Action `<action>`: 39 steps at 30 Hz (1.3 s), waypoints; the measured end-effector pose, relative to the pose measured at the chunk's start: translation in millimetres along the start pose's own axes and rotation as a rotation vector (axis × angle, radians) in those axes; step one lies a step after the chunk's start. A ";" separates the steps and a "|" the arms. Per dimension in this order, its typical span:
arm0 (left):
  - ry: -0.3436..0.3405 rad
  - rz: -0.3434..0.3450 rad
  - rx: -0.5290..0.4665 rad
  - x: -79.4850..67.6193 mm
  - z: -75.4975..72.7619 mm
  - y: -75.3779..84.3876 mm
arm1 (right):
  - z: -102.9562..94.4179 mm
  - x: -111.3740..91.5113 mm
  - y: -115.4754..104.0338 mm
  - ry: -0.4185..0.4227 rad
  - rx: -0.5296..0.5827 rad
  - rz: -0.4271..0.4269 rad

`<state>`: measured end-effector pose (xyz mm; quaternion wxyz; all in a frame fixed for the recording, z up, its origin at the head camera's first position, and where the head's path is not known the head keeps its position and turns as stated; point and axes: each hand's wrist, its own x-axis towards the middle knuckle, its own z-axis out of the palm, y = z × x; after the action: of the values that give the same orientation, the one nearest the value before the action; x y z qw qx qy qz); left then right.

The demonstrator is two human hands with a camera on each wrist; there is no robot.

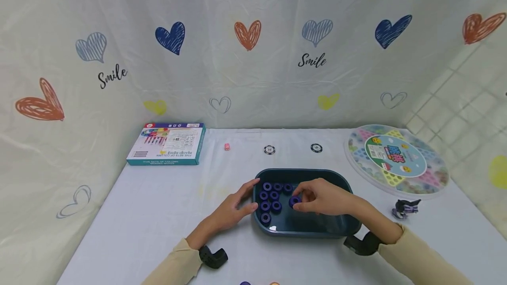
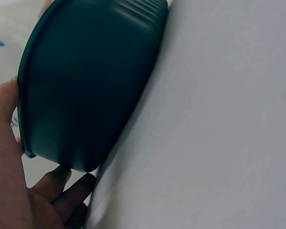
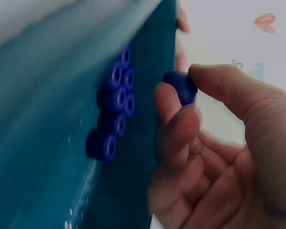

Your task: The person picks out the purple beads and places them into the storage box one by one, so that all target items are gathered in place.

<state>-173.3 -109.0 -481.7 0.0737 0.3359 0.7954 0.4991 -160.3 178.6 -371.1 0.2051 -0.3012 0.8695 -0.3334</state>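
My right hand pinches a purple bead between thumb and fingers, over the middle of a dark green tray. Close up in the right wrist view, that bead is partly covered by the fingertips. Several like beads stand together at the tray's left end, holes facing up. My left hand holds the tray's left end, thumb and index finger at the rim. The left wrist view shows the tray's outer wall, with other fingers bent beneath it.
A flat game box lies at the back left. A small pink die and two chips lie behind the tray. A round board and a black hair clip are at the right. Two cut-off round things show at the bottom edge.
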 end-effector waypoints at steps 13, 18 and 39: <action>-0.019 0.009 -0.034 -3.6 -10.3 38.1 | -12.2 35.1 13.5 -0.017 -0.076 0.059; -0.011 0.021 -0.025 -3.7 -10.5 37.5 | -10.9 47.1 21.2 -0.052 -0.098 0.059; -0.013 0.001 -0.018 -3.6 -12.8 39.8 | 4.8 55.2 23.0 -0.146 -0.161 0.083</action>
<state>-158.0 -109.8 -442.7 0.0817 0.3388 0.7903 0.5040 -207.1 153.7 -399.2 0.2567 -0.3037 0.8880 -0.2311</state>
